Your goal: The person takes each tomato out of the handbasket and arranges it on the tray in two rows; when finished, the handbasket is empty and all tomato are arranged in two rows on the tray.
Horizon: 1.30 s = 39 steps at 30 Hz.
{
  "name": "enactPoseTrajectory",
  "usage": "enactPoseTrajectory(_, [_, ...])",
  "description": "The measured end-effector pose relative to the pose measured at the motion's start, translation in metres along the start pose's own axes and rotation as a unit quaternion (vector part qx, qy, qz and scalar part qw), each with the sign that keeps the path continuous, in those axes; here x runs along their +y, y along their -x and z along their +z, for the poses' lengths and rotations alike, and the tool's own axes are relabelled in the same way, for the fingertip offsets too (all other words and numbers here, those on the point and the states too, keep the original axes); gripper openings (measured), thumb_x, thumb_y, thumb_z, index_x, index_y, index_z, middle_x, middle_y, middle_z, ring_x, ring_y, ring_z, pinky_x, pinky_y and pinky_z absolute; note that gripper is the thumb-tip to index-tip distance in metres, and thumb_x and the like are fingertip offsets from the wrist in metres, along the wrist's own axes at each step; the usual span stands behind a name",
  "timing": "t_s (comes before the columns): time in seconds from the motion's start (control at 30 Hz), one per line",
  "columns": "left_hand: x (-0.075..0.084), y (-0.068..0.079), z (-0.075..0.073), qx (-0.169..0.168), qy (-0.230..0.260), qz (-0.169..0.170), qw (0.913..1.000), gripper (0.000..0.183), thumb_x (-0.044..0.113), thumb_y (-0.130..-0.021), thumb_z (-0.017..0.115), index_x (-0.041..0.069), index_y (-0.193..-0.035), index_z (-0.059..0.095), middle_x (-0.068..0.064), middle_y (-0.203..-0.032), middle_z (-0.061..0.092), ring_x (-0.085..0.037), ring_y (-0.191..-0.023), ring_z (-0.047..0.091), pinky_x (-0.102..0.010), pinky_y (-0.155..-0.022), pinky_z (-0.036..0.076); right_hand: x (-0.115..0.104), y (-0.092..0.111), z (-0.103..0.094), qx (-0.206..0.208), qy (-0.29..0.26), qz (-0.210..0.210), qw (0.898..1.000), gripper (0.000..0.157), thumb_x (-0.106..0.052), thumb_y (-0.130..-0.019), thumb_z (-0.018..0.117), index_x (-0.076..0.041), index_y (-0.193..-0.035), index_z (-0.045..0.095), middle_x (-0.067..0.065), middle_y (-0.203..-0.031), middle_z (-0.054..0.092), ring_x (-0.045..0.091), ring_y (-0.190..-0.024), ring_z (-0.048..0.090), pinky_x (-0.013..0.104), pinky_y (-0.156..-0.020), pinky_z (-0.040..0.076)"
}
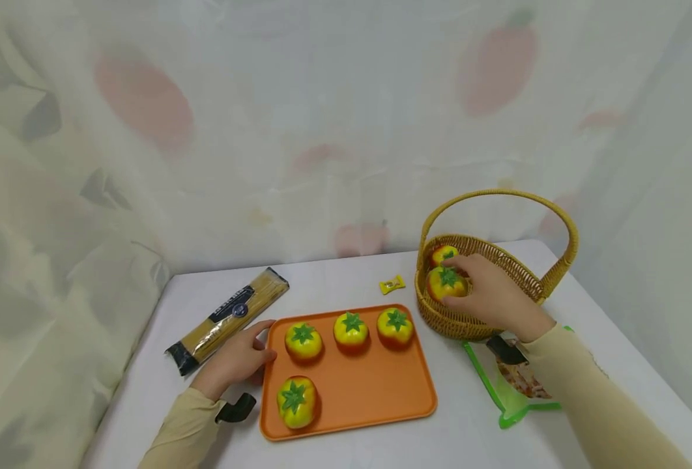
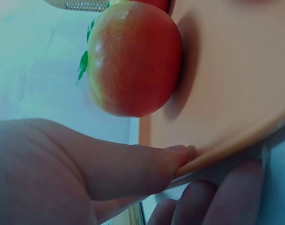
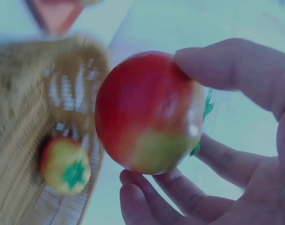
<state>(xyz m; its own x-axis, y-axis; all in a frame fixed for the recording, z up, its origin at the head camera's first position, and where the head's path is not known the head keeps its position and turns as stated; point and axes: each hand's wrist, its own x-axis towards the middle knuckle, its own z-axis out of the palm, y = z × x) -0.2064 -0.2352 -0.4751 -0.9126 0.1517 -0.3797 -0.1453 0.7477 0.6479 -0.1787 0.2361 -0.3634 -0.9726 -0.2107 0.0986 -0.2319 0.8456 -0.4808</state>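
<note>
My right hand grips a yellow-red persimmon with a green leafy top, thumb on one side and fingers on the other. In the head view it is over the left part of a wicker basket. Inside the basket lies another persimmon. With the thumb on the rim and fingers underneath, my left hand pinches the left edge of an orange tray. Several similar persimmons sit on this tray: three along the back and one persimmon at the front left.
A pack of spaghetti lies slantwise behind the left hand. Between tray and basket, farther back, is a small yellow wrapped candy. A green-edged bag lies partly beneath the right forearm. The tall basket handle arches above the basket.
</note>
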Motion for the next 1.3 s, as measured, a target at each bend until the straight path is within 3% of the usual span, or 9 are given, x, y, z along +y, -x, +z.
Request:
enactPoseTrajectory(0.23, [-0.001, -0.001, 0.001, 0.005, -0.001, -0.005, 1.0000, 0.070, 0.020, -0.101, 0.074, 0.021, -0.164, 0.045, -0.017, -0.119, 0.070, -0.022, -0.073, 0.071, -0.036, -0.066, 0.065, -0.031, 0.017, 0.024, 0.000, -0.022, -0.046, 0.999, 0.062, -0.028, -0.090, 0.088, -0.014, -0.146, 0.064, 0.012, -0.131, 0.064, 0.025, -0.112, 0.063, 0.049, -0.098, 0.057])
enactPoseTrajectory(0.43, [0.002, 0.000, -0.001, 0.006, -0.004, -0.004, 1.0000, 0.069, 0.020, -0.101, 0.073, 0.021, -0.164, 0.045, -0.017, -0.120, 0.069, -0.022, -0.072, 0.071, -0.036, -0.066, 0.065, -0.052, 0.024, 0.047, -0.030, -0.040, -0.058, 0.997, 0.064, -0.032, -0.088, 0.089, -0.019, -0.145, 0.063, 0.005, -0.121, 0.061, 0.016, -0.105, 0.061, 0.041, -0.092, 0.058])
enactPoseTrajectory(0.77, [0.003, 0.002, -0.001, 0.005, -0.003, 0.000, 1.0000, 0.069, 0.019, -0.101, 0.073, 0.019, -0.164, 0.045, -0.018, -0.121, 0.069, -0.022, -0.072, 0.072, -0.036, -0.066, 0.065, -0.082, 0.030, 0.096, -0.088, -0.071, -0.065, 0.992, 0.063, -0.039, -0.088, 0.089, -0.025, -0.144, 0.064, -0.004, -0.130, 0.056, 0.009, -0.110, 0.059, 0.038, -0.099, 0.057])
enactPoseTrajectory(1.0, [0.004, 0.001, 0.000, 0.004, -0.011, -0.001, 0.9999, 0.069, 0.020, -0.101, 0.074, 0.020, -0.164, 0.046, -0.018, -0.120, 0.069, -0.022, -0.071, 0.071, -0.036, -0.066, 0.065, -0.091, 0.031, 0.116, -0.131, -0.107, -0.069, 0.983, 0.063, -0.038, -0.088, 0.090, -0.027, -0.145, 0.064, -0.006, -0.124, 0.054, 0.012, -0.111, 0.058, 0.042, -0.101, 0.056])
enactPoseTrajectory(1.3, [0.003, 0.000, -0.001, 0.004, -0.006, 0.000, 1.0000, 0.069, 0.019, -0.101, 0.074, 0.020, -0.164, 0.046, -0.018, -0.118, 0.070, -0.022, -0.071, 0.072, -0.035, -0.064, 0.065, -0.090, 0.032, 0.133, -0.164, -0.112, -0.073, 0.977, 0.057, -0.044, -0.088, 0.089, -0.034, -0.140, 0.065, -0.009, -0.130, 0.054, 0.008, -0.109, 0.059, 0.038, -0.100, 0.056])
